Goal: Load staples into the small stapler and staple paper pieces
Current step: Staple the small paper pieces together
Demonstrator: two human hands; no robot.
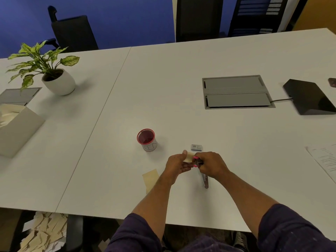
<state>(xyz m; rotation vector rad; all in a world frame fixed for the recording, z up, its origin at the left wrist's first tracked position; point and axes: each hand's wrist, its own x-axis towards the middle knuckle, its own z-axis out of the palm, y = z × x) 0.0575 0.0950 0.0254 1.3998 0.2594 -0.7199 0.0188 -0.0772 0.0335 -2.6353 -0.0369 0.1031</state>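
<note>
My right hand [212, 164] grips a small pink stapler [197, 161] just above the white table [181, 79]. My left hand [179, 165] pinches a cream paper piece [190, 155] whose edge sits at the stapler's mouth. A small staple box [196, 147] lies just beyond my hands. More cream paper pieces [150, 179] lie on the table to the left of my left forearm. A slim metal tool [205, 180] lies below my right hand; I cannot tell what it is.
A red-rimmed cup [147, 140] stands left of my hands. A potted plant [56, 77] and a cardboard box [16, 128] sit at far left. A grey cable hatch [236, 91], a black device [309, 97] and printed sheets [325, 159] lie to the right. Paper scraps [43, 233] litter the floor.
</note>
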